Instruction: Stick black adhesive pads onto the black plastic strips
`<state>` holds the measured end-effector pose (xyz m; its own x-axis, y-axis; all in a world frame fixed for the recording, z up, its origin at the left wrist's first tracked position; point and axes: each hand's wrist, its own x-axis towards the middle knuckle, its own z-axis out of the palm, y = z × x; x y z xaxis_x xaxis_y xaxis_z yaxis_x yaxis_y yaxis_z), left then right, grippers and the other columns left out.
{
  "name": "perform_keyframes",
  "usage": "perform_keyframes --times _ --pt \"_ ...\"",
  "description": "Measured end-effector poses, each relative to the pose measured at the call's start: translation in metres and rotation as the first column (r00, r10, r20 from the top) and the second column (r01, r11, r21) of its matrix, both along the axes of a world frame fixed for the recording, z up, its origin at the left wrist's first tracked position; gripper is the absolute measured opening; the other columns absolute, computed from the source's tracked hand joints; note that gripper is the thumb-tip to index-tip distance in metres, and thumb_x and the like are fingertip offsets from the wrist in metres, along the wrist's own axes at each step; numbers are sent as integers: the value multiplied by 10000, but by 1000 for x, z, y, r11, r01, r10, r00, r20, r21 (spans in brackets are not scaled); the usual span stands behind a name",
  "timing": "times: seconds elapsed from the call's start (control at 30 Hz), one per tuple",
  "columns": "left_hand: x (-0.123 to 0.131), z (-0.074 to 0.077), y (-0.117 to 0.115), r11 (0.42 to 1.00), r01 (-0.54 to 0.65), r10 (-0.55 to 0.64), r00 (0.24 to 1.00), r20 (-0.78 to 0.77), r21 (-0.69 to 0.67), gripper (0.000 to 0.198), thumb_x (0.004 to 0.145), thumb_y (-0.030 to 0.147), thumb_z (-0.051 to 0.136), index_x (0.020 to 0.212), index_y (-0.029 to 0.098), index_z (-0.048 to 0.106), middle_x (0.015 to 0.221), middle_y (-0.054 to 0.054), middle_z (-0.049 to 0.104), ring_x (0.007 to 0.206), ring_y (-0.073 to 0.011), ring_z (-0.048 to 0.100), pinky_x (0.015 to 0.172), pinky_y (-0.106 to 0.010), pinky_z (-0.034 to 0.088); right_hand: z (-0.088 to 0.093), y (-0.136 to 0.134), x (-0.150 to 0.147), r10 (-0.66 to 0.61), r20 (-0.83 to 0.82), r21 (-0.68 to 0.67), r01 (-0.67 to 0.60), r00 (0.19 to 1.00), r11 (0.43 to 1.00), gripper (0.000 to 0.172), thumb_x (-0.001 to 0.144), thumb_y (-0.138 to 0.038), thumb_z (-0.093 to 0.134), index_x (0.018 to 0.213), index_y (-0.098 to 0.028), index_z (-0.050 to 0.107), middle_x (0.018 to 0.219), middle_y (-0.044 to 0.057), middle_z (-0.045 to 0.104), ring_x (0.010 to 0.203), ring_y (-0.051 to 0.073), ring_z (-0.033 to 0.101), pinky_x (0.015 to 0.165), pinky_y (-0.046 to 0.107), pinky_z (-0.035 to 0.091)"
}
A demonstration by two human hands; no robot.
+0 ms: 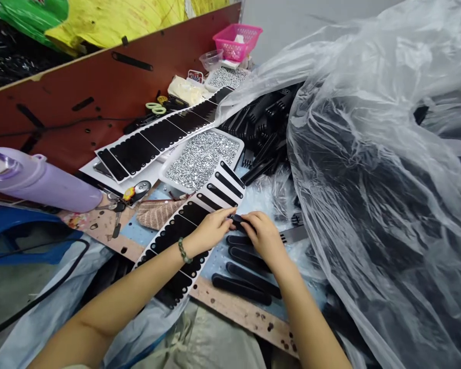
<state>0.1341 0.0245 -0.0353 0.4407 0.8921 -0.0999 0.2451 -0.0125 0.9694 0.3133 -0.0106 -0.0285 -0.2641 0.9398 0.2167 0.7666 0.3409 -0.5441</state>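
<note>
The left hand (211, 229) and right hand (263, 237) were closed together on one black strip (238, 220) near the front edge of the tabletop (234, 307), with several laid-out strips (241, 288) just beside them and a plastic bag (369, 179) of black parts at the right.

The one camera is sitting on the person's head and is looking forward and down, close above the left hand (211, 229) and the right hand (264, 240). It is taking in the red board (100, 87) beyond the hands and the plastic sheet (369, 179) to their right.
</note>
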Motion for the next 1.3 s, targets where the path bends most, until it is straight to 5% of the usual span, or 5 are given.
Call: perform_keyframes --times 0.37,0.57,0.67,0.83,1.3 --pt "8 -12 6 958 6 47 983 177 -286 218 841 192 532 1038 152 617 1007 -70 669 811 -142 678 714 -260 550 4 6 -2 6 110 -24 -3 994 1000 165 923 -212 479 1003 -193 621 931 66 624 898 198 576 811 345 495" --pt "14 -12 7 968 -7 53 982 180 -250 201 793 259 618 953 141 648 856 -40 684 663 -119 641 645 -243 543 16 -7 -3 -139 324 13 143 936 990 138 902 -303 528 964 -211 611 898 75 618 822 216 581 670 318 469" --pt "11 -12 5 963 -39 87 982 170 -267 197 784 266 632 929 133 646 812 -40 677 693 -146 669 657 -254 553 18 -18 14 -235 259 10 241 937 971 189 898 -367 527 978 -212 599 862 68 614 787 211 586 678 320 464" --pt "5 -10 -2 973 -27 64 987 150 -231 215 783 300 639 926 138 645 905 -55 672 723 -159 685 715 -294 574 17 -26 34 -243 6 -143 242 970 960 119 891 -250 511 814 -209 591 770 22 612 721 165 585 681 285 455" --pt "1 -5 -6 983 2 25 990 141 -185 291 793 371 647 954 130 654 1051 -79 654 834 -177 668 790 -335 582 18 -22 29 -265 206 -193 305 942 933 112 876 -260 558 819 -202 634 760 29 594 704 173 567 653 297 429"
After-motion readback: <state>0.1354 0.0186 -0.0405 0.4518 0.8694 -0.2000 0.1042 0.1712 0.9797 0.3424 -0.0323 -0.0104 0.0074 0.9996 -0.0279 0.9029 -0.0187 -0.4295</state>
